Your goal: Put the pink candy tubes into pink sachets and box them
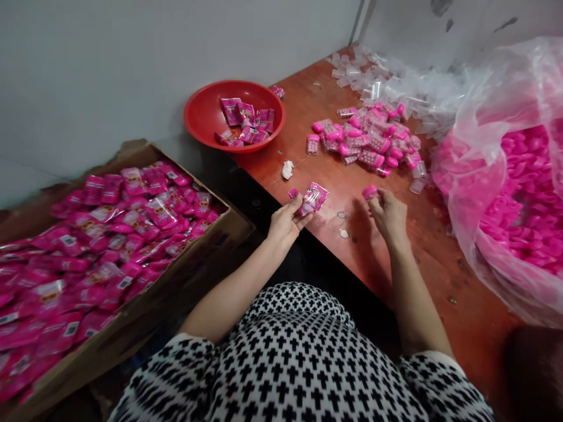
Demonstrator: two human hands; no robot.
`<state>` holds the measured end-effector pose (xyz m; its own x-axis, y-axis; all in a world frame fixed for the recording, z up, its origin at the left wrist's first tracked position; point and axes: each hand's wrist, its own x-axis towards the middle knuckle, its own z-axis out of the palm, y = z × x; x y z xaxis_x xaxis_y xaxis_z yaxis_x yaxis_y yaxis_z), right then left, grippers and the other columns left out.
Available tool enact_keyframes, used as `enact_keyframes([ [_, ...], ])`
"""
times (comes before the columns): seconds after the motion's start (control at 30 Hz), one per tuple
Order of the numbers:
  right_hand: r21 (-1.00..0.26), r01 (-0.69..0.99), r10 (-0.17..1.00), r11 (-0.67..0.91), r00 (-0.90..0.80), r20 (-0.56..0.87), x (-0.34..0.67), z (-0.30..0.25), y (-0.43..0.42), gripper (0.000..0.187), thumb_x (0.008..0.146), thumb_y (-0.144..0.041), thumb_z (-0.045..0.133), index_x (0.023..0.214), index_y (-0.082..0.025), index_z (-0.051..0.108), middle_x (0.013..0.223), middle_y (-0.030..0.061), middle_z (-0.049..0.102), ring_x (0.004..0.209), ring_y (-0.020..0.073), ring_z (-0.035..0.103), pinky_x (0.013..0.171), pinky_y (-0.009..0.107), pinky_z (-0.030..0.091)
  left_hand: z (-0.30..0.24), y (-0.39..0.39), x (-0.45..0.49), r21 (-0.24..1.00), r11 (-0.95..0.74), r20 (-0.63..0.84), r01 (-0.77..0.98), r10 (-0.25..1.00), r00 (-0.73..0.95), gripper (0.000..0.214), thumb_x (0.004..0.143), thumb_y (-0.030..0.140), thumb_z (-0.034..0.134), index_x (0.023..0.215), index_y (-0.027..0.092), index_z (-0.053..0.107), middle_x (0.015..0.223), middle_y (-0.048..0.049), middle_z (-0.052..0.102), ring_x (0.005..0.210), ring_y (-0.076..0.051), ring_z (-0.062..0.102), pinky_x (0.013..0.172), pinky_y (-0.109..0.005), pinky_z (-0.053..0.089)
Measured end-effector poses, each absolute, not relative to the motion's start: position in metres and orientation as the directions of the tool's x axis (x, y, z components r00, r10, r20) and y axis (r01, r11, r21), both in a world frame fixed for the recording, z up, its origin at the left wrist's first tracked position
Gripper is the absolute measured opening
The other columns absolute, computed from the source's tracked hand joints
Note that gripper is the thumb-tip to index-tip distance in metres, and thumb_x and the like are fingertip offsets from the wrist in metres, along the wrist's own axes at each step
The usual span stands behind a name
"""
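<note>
My left hand (285,224) pinches a shiny pink packet (317,196) near the table's front edge; a small pink piece (293,193) shows by the thumb. My right hand (390,215) is closed round something with a pink cap (369,191), held a little above the table; its body is mostly hidden by the fingers. Beyond both hands lies a heap of small clear containers with pink caps (373,143), several with little pink balls inside. A crumpled white scrap (287,170) rests behind the left hand.
At the table's far corner, a red bowl (196,126) holds several pink packets. A cardboard box (229,220) full of pink packets stands at left. Loose clear containers (378,91) lie at the back. A plastic bag (475,170) of pink caps stands at right.
</note>
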<state>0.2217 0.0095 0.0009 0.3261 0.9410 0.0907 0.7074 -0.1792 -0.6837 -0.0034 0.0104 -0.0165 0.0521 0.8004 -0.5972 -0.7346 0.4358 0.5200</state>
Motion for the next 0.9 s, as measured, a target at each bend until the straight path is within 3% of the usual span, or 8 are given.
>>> enact_keyframes([
  [0.07, -0.936, 0.349, 0.971, -0.045, 0.236, 0.042, 0.199, 0.004, -0.012, 0.036, 0.083, -0.043, 0.056, 0.109, -0.019, 0.059, 0.073, 0.0033, 0.065, 0.055, 0.0154, 0.061, 0.049, 0.027, 0.048, -0.016, 0.009, 0.001, 0.489, 0.419, -0.597, -0.765, 0.800, 0.057, 0.021, 0.067, 0.025, 0.078, 0.075, 0.014, 0.062, 0.071, -0.0013, 0.066, 0.062, -0.012, 0.065, 0.066, -0.027, 0.056],
  [0.1, -0.982, 0.187, 0.981, -0.022, 0.194, 0.015, 0.185, 0.005, -0.023, 0.036, 0.081, -0.043, 0.059, 0.109, -0.021, 0.058, 0.075, 0.0018, 0.065, 0.054, 0.0138, 0.060, 0.046, 0.025, 0.048, -0.015, 0.008, 0.004, 0.475, 0.413, -0.592, -0.777, 0.803, 0.065, 0.021, 0.068, 0.025, 0.078, 0.075, 0.014, 0.062, 0.072, -0.0017, 0.067, 0.064, -0.012, 0.066, 0.068, -0.027, 0.056],
  [0.17, -0.999, -0.033, 0.984, -0.041, 0.174, -0.046, 0.156, 0.003, -0.042, 0.034, 0.079, -0.041, 0.063, 0.108, -0.024, 0.056, 0.078, 0.0000, 0.066, 0.055, 0.0125, 0.061, 0.044, 0.023, 0.049, -0.014, 0.007, 0.010, 0.451, 0.406, -0.578, -0.794, 0.811, 0.086, 0.021, 0.069, 0.026, 0.077, 0.077, 0.014, 0.063, 0.074, -0.0025, 0.068, 0.067, -0.013, 0.067, 0.070, -0.027, 0.056],
  [0.23, -0.987, -0.150, 0.976, -0.051, 0.201, -0.081, 0.135, -0.002, -0.054, 0.034, 0.078, -0.039, 0.065, 0.106, -0.025, 0.054, 0.081, -0.0008, 0.066, 0.060, 0.0122, 0.064, 0.048, 0.023, 0.054, -0.012, 0.006, 0.016, 0.432, 0.404, -0.571, -0.806, 0.814, 0.102, 0.020, 0.069, 0.025, 0.077, 0.078, 0.014, 0.063, 0.074, -0.0028, 0.068, 0.067, -0.013, 0.067, 0.071, -0.027, 0.055],
  [0.47, -0.971, -0.236, 0.948, -0.028, 0.303, -0.101, 0.118, -0.015, -0.060, 0.032, 0.077, -0.037, 0.066, 0.102, -0.024, 0.052, 0.078, -0.0030, 0.064, 0.057, 0.0097, 0.062, 0.054, 0.024, 0.058, -0.006, 0.004, 0.031, 0.437, 0.419, -0.554, -0.796, 0.822, 0.128, 0.021, 0.071, 0.028, 0.076, 0.074, 0.014, 0.060, 0.069, -0.0018, 0.066, 0.061, -0.011, 0.063, 0.066, -0.023, 0.052],
  [0.73, -0.975, -0.219, 0.932, 0.024, 0.358, -0.057, 0.115, -0.020, -0.054, 0.035, 0.077, -0.038, 0.066, 0.105, -0.022, 0.052, 0.086, -0.0009, 0.064, 0.063, 0.0097, 0.064, 0.058, 0.025, 0.059, -0.004, 0.001, 0.029, 0.594, 0.381, -0.409, -0.708, 0.901, 0.141, 0.037, 0.057, 0.034, 0.083, 0.073, 0.013, 0.057, 0.064, -0.0002, 0.064, 0.055, -0.010, 0.061, 0.057, -0.021, 0.048],
  [0.9, -0.975, -0.210, 0.935, 0.067, 0.355, -0.013, 0.115, -0.023, -0.051, 0.032, 0.078, -0.037, 0.066, 0.104, -0.023, 0.051, 0.090, -0.0003, 0.065, 0.069, 0.0106, 0.066, 0.061, 0.025, 0.060, -0.004, 0.002, 0.027, 0.641, 0.417, -0.345, -0.644, 0.907, 0.243, 0.041, 0.055, 0.034, 0.085, 0.077, 0.012, 0.059, 0.063, 0.0002, 0.064, 0.053, -0.010, 0.059, 0.056, -0.022, 0.046],
])
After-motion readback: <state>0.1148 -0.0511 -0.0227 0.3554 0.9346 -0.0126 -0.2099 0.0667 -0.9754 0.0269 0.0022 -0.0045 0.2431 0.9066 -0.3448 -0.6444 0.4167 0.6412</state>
